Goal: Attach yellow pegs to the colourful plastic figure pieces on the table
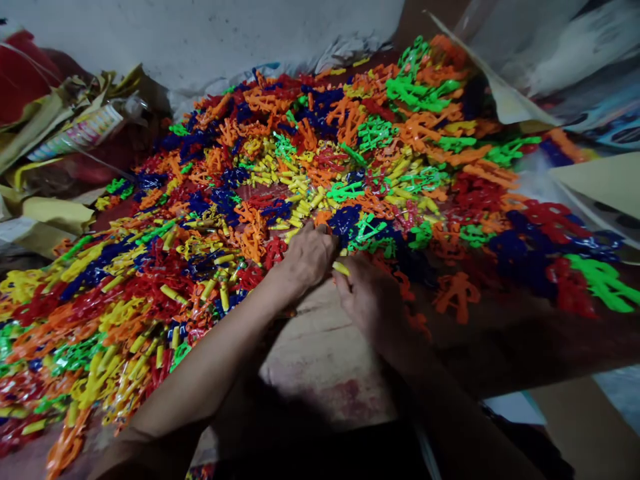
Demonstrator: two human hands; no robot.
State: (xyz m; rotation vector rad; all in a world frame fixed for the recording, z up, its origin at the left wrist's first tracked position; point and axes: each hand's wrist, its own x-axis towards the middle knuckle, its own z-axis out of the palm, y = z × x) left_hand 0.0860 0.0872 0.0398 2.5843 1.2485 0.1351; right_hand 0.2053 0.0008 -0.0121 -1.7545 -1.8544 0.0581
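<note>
My right hand [373,300] pinches a small yellow tube [341,268] between thumb and forefinger, at the near edge of a heap of bright plastic pieces. Just left of it, my left hand [311,257] is closed, knuckles up and fingers curled down against the pieces. Its fingertips are hidden, so what they hold cannot be made out. Beyond the left hand lie many loose yellow tubes [303,208]. Dark blue pieces [345,221] and a green openwork piece [369,230] lie right behind both hands.
Orange, red, blue, green and yellow plastic pieces spread over the worn table [320,353]. Crumpled yellowish bags [65,133] stand at the left. A pale wall [200,40] rises behind. Plastic sheeting [575,60] and a cardboard flap [600,180] border the right side.
</note>
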